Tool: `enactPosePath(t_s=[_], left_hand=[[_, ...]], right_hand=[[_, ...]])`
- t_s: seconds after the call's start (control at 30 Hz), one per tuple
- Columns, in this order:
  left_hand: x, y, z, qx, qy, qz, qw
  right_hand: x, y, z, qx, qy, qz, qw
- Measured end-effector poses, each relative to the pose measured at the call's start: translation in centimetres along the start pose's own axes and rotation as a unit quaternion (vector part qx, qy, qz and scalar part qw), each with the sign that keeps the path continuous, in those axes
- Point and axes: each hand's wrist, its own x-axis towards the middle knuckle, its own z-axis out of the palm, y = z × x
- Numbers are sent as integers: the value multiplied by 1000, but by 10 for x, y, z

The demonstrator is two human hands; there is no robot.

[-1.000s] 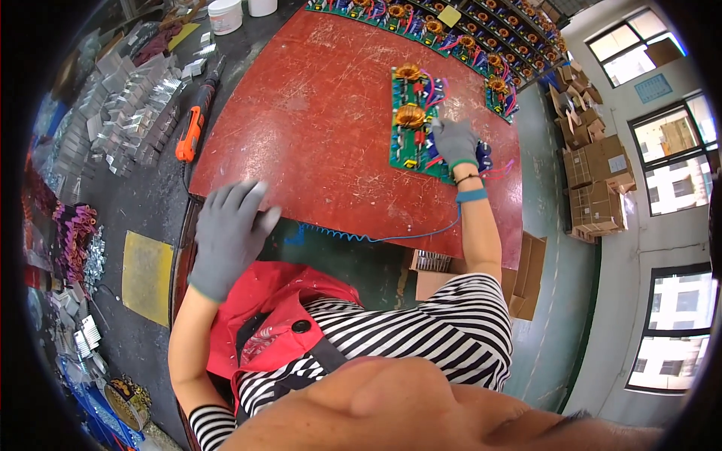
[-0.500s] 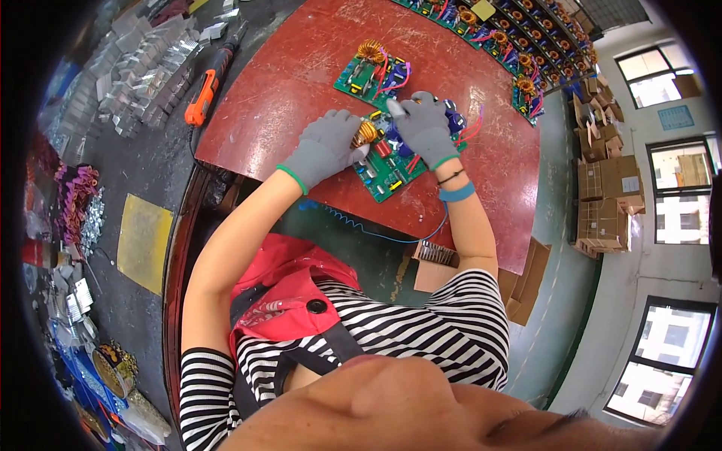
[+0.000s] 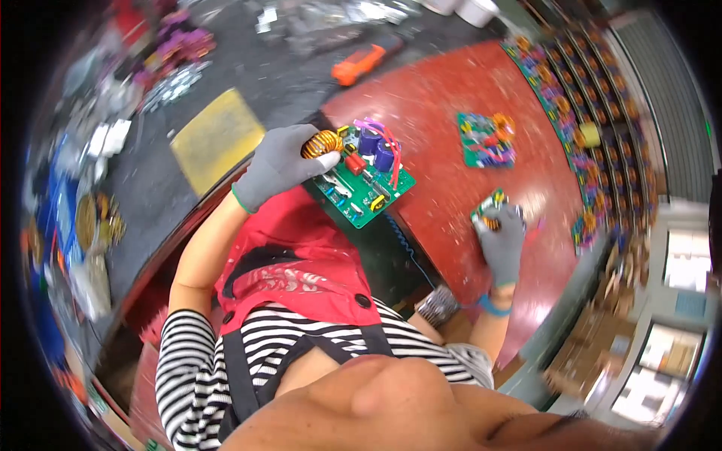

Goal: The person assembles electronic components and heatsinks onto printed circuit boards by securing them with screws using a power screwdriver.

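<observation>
My left hand (image 3: 277,167), in a grey glove, grips a green circuit board (image 3: 362,203) by its copper-wound ring coil (image 3: 325,144). The board is held over the table's near left edge and carries blue capacitors, a red block and pink and red wires. Out to the right, my gloved right hand (image 3: 502,244) is closed over a second circuit board (image 3: 490,201), largely hidden under the fingers and slightly blurred. Beyond it a third circuit board (image 3: 474,143), with a coil and wires, lies on the red table.
Rows of similar boards (image 3: 556,105) stand along the red table's (image 3: 429,98) far right side. On the dark bench at left are an orange-handled tool (image 3: 359,65), a yellow sheet (image 3: 218,143) and loose metal parts (image 3: 177,84). Cardboard boxes (image 3: 590,349) stand at right.
My view has turned left. My left hand has lifted its board off the table and carried it left. My right hand has left that board and now lies on another one.
</observation>
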Motion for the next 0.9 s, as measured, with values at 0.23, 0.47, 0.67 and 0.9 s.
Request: enactPosePath(t_s=[0.23,0.47,0.67,0.9], left_hand=[[-103,-66,-66,131,343,-185,911],[-156,-131,-98,334,435,-335,766],[-164,-160,-89,343,476,-328,740],[-168,-158,-91,320,457,-339,757]], right_hand=[[30,-159,-9,149,-77,-258,952],[110,-330,122,70,-150,-565,808],[122,-409,205,-85,-213,-599,767],[133,-383,167,141,-94,-611,773]])
